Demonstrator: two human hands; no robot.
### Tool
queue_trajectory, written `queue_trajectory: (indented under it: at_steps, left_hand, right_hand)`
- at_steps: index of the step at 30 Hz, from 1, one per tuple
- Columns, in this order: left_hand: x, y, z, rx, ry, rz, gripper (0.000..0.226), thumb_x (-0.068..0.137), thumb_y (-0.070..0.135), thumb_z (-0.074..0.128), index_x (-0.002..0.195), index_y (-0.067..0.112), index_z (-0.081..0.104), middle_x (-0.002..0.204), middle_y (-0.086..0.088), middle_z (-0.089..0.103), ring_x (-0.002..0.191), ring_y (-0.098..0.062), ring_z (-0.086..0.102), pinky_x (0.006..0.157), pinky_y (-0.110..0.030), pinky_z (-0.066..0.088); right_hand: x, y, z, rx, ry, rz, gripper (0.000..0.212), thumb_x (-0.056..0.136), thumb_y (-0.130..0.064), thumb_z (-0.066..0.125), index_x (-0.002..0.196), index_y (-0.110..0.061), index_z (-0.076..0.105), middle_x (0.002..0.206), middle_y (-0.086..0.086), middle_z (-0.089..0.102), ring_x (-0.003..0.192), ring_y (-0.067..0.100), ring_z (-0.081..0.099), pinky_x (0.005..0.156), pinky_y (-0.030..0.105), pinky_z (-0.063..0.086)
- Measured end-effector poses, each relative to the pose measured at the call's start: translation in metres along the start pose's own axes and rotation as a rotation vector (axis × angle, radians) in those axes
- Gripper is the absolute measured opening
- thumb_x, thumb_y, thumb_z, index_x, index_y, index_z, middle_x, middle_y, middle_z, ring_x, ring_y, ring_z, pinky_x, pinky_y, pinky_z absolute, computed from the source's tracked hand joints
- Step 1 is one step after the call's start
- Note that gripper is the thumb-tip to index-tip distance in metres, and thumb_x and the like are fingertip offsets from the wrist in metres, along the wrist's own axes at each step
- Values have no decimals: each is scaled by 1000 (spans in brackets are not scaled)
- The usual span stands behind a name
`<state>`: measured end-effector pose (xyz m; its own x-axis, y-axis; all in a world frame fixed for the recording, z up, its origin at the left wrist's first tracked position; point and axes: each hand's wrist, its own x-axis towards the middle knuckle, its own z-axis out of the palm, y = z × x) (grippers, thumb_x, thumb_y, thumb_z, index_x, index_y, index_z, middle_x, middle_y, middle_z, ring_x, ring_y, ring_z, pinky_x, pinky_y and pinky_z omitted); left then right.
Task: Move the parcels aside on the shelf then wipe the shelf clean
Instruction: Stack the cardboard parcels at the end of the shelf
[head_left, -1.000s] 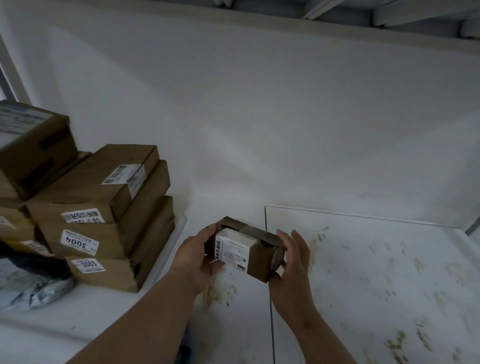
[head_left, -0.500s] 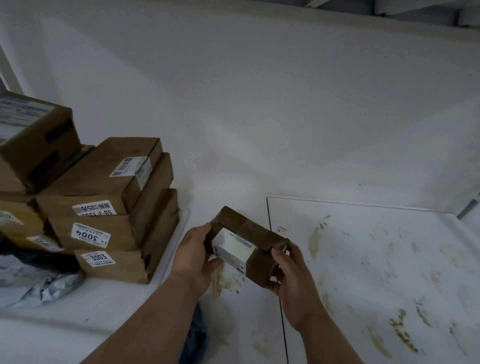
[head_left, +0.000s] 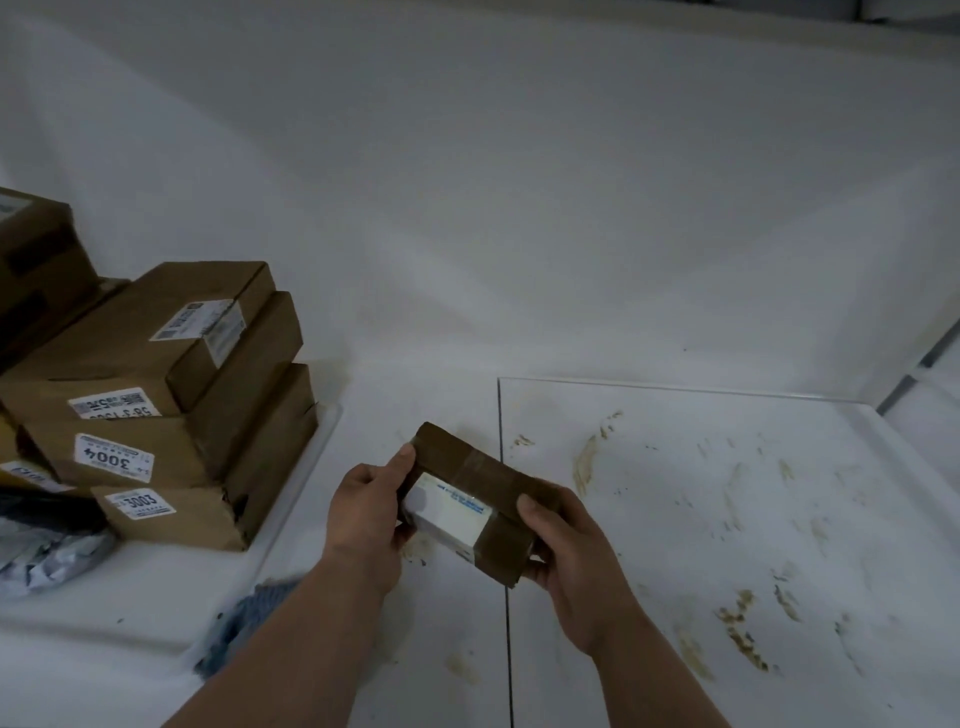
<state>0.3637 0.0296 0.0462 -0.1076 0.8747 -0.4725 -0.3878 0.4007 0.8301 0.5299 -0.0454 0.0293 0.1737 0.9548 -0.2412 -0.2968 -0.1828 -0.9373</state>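
A small brown cardboard parcel (head_left: 470, 499) with a white label is held just above the white shelf (head_left: 727, 519). My left hand (head_left: 366, 514) grips its left end and my right hand (head_left: 569, 551) grips its right end, thumb on top. Brown smears cover the shelf surface to the right of the parcel. A stack of three flat brown parcels (head_left: 171, 410) with white labels stands at the left. A blue-grey cloth (head_left: 239, 629) lies on the shelf under my left forearm, partly hidden.
More brown parcels (head_left: 36, 260) sit at the far left edge, and a crumpled grey plastic mailer (head_left: 47, 556) lies in front of them. A seam (head_left: 501, 467) divides two shelf panels. The white back wall closes the shelf behind.
Both hands have tilted the small parcel and carried it slightly right and toward me. The camera has dipped, so the stack sits higher and further left in view.
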Motion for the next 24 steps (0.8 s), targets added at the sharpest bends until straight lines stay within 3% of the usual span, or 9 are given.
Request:
queue_trajectory:
  at_steps: [4,7,11,17,21,24]
  left_hand:
    - [-9,-8,9,-7,27,-17,18,90,29,65,86,15,55,95,-12,68,84,-26,66,60,-34,52]
    - [-15,-12,12,33,26,-26,20,91,32,63,86,14,55,96,-14,69,87,-27,67,67,-37,55]
    - [-22,-13,14,151,-14,1,34,87,45,64,88,12,53,93,-14,70,90,-27,67,79,-41,57]
    - [-28,-14,12,240,-5,101,21,88,27,68,77,12,60,85,-12,71,78,-24,66,83,-41,55]
    - [-33,-18,8,215,19,125,20,90,23,66,77,8,65,81,-13,73,75,-26,66,76,-39,55]
    - [-35,-21,5,186,46,144,14,92,17,63,82,12,71,84,-10,73,80,-29,68,78,-39,57]
  right_hand:
    - [-3,1,-12,63,57,-8,24,92,-16,61,115,-11,62,109,13,71,99,29,70,85,47,57]
    - [-8,1,-16,88,78,-10,21,94,-14,58,115,-9,62,108,14,72,98,29,70,76,39,57]
    - [-12,1,-23,98,71,-12,22,94,-11,58,115,-10,62,110,13,71,100,29,69,79,39,56]
    - [-16,-3,-26,136,19,-51,52,89,7,56,127,-27,52,113,10,68,94,22,69,71,28,53]
    - [-17,-5,-29,193,23,-47,60,84,13,56,133,-20,42,111,12,69,98,26,66,75,31,50]
    - [-20,-5,-31,146,26,-61,57,80,16,58,127,-15,51,110,9,68,102,28,64,80,35,50]
